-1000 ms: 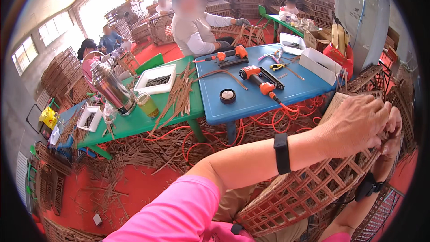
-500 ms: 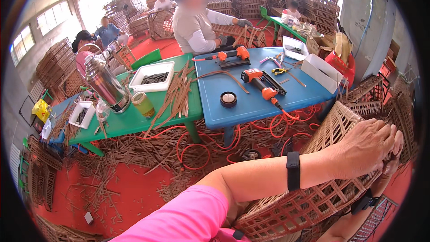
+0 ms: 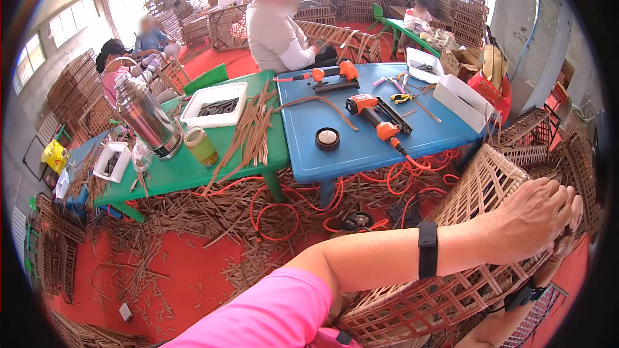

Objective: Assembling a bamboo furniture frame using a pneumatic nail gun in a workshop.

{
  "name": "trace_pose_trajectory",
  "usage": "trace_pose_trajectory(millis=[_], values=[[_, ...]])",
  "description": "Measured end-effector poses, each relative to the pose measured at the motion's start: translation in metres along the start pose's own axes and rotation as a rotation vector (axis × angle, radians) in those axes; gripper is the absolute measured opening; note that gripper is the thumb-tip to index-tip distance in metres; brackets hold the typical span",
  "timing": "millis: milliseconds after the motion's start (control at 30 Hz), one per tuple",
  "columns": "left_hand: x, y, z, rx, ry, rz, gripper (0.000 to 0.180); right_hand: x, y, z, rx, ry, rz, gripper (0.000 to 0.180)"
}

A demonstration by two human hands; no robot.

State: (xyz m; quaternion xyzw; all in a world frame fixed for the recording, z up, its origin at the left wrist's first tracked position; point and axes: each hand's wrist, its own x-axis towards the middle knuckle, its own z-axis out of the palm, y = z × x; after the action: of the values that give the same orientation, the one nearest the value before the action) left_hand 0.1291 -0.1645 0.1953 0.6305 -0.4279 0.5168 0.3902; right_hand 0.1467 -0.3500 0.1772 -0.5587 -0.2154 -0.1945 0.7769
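Note:
A brown woven basket (image 3: 412, 306) with an open lattice side leans on its side at the lower right, against my body. My left arm, in a pink sleeve with a black wrist strap, reaches across it. At the basket's far right edge my left hand (image 3: 532, 219) is closed, its fingers curled over the rim. Just below and beyond it, my right hand (image 3: 565, 245) meets the left fingers at the same edge; it looks closed there, though mostly hidden. A black band with a small device sits on my right wrist. Any small piece between the fingers is hidden.
A blue table (image 3: 309, 158) bears two orange-and-black nail guns (image 3: 371, 113), pliers (image 3: 401, 98) and a white box (image 3: 461, 103). Cane strips (image 3: 251, 132) and a thermos (image 3: 145, 116) lie or stand on the green table (image 3: 277, 154). Orange hoses (image 3: 255, 209) and scraps cover the floor; several people sit beyond.
My view has shifted slightly. My hands stay at the basket's edge with nearly the same grip. The co-worker across the blue table has drawn an outstretched arm back from a basket.

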Motion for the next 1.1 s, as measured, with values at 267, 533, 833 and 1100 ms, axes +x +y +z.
trace_pose_trajectory(millis=[267, 533, 833, 1100], values=[[0.000, 0.003, 0.002, 0.014, 0.023, 0.022, 0.027, 0.001, 0.002, 0.009, 0.005, 0.023, -0.028, 0.039], [-0.002, 0.003, -0.001, 0.017, -0.070, 0.000, 0.044, 0.004, 0.009, 0.023, 0.020, 0.045, -0.038, 0.038], [-0.002, 0.004, 0.002, 0.065, -0.048, 0.011, 0.047, 0.001, 0.020, 0.034, 0.035, 0.079, -0.030, 0.038], [-0.004, 0.004, 0.006, 0.020, -0.082, -0.018, 0.040, -0.005, 0.022, 0.042, 0.042, 0.121, -0.036, 0.037]])
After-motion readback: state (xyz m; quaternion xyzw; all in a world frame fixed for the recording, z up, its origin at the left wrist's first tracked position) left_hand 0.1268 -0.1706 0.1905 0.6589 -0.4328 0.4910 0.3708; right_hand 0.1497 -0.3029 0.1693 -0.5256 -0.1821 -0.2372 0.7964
